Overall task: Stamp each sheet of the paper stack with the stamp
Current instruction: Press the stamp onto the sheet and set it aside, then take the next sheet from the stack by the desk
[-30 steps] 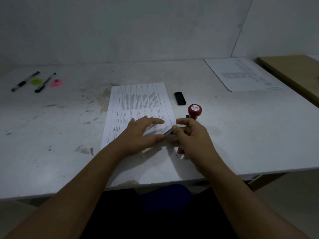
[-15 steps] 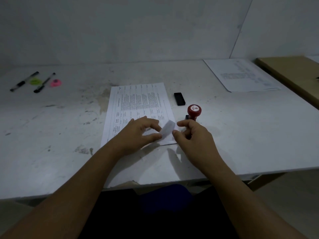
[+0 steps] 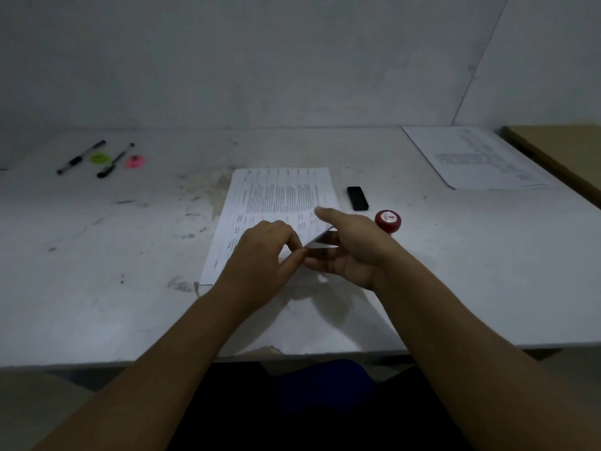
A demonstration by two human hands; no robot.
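At the near right corner of the stack point(image 3: 276, 203), my left hand point(image 3: 260, 255) pinches the lifted top sheet point(image 3: 317, 234) while my right hand point(image 3: 351, 252), open palm up, slides beneath it. Step in hand, by my reading: clearing this sheet. Right of the stack stands the stamp point(image 3: 387, 221), ungripped; next I must lift the sheet away, then take it up.

Top sheet's point(image 3: 286, 203) near corner now higher, right hand point(image 3: 351, 252) slid beneath.
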